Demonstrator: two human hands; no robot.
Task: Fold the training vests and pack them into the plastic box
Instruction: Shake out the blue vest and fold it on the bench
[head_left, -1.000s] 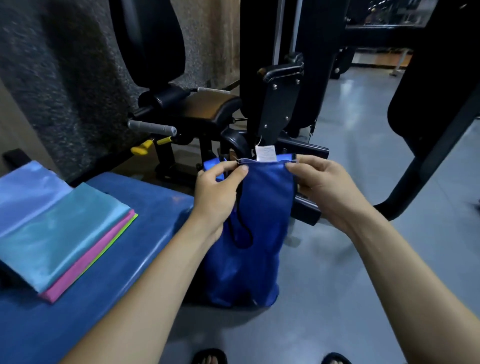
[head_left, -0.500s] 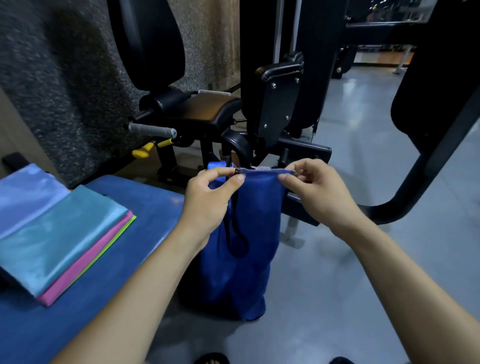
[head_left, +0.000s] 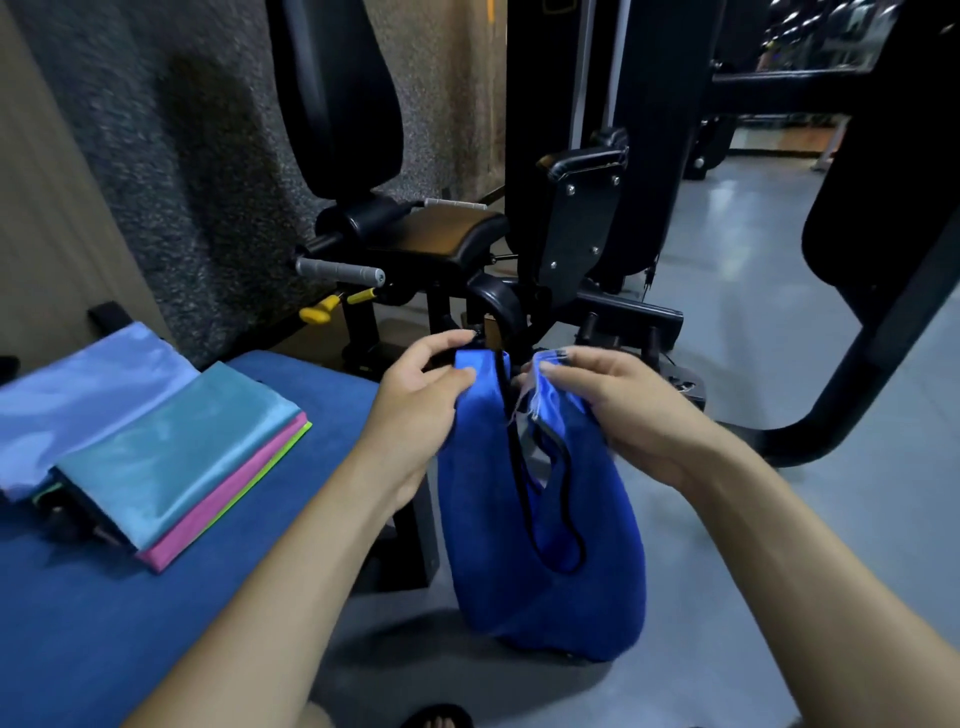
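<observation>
We hold the blue vest (head_left: 540, 545) up in the air in front of us, over the grey floor (head_left: 779, 519) just past the edge of the blue padded bench (head_left: 156, 597). Our left hand (head_left: 415, 410) pinches one top corner of the vest: the thumb lies across the near face of the cloth and the curled fingers wrap behind it, so the corner pokes up just above the thumb tip. Our right hand (head_left: 628, 410) grips the other top corner, fingers curled round a bunch of fabric with a pale edge showing between the fingertips. The two corners are near each other but apart, and the black-trimmed neck opening gapes between them. Below our hands the vest hangs as a loose pouch, its bottom fold clear of the bench; whether it touches the floor we cannot tell.

On the bench to our left lies a stack of folded vests (head_left: 171, 457), well apart from the blue one: a teal one on top, pink and green edges peeking out beneath, and a pale blue one at the far side. A black gym machine (head_left: 467, 244) with a padded seat stands just beyond our hands
</observation>
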